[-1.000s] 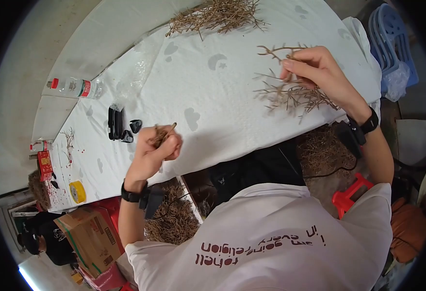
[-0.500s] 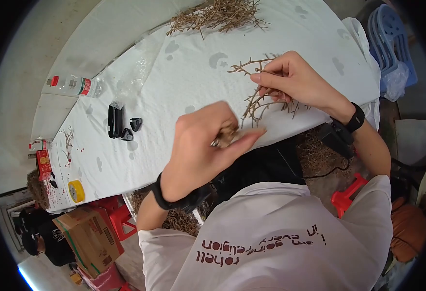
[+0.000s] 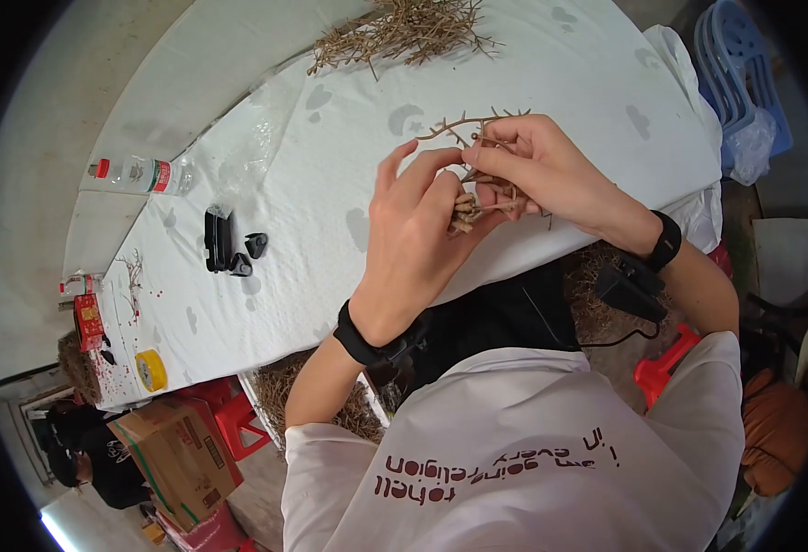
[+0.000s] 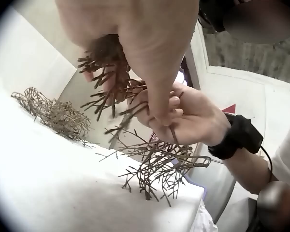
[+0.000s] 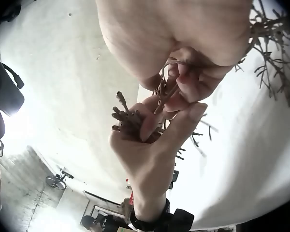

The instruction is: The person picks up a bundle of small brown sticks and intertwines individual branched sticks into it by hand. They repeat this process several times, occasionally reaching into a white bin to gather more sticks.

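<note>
Both hands meet over the white-covered table. The left hand (image 3: 413,230) holds a small bundle of brown twigs (image 3: 465,213) in its curled lower fingers, and the cut ends (image 5: 120,115) stick out in the right wrist view. Its thumb and forefinger reach to the right hand's fingertips. The right hand (image 3: 565,179) pinches thin forked twigs (image 3: 450,125); their branching tips (image 4: 159,169) spread out below it in the left wrist view. Where the fingers come together, parts of the stems are hidden.
A heap of twigs (image 3: 404,35) lies at the table's far edge. To the left are a plastic bottle (image 3: 137,173), a black case (image 3: 218,241) with small black pieces, and yellow tape (image 3: 151,370). Blue stacked stools (image 3: 740,69) stand right; a cardboard box (image 3: 178,460) is lower left.
The left hand has come across from the left with its bundle and now meets the right hand. The right hand has shifted left and slightly down with its twigs.
</note>
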A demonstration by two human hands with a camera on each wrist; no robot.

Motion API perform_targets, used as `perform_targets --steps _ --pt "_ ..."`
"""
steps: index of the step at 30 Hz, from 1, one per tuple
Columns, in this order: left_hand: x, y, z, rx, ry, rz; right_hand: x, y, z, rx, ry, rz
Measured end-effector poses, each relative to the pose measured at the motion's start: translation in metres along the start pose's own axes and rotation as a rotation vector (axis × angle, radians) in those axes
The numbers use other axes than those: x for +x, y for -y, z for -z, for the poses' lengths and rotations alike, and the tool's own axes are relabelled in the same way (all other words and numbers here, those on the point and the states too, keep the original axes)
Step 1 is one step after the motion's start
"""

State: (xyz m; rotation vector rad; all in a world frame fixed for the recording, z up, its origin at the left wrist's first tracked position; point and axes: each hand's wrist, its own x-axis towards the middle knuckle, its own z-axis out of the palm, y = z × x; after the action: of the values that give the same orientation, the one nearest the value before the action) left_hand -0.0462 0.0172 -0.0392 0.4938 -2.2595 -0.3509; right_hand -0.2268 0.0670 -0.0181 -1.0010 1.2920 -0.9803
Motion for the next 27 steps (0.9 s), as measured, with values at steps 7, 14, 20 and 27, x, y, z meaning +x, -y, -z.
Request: perform_targets --steps 7,14,20,27 --pt "-0.003 0.01 -0.004 -0.249 0.082 0.159 0.002 -0.005 0.009 -0.078 0.038 -0.021" --pt "-0.004 0.002 -0.004 -0.3 0.137 0.227 0.001 -0.009 0.004 0.113 0.018 -0.01" --pt "-0.011 0.008 -0.01 -0.404 0.117 0.278 0.001 -0.008 0.013 0.054 0.039 -0.011" --pt "-0.003 -0.006 -0.002 -0.462 0.13 0.511 0.001 -0.013 0.0 0.174 -0.111 0.093"
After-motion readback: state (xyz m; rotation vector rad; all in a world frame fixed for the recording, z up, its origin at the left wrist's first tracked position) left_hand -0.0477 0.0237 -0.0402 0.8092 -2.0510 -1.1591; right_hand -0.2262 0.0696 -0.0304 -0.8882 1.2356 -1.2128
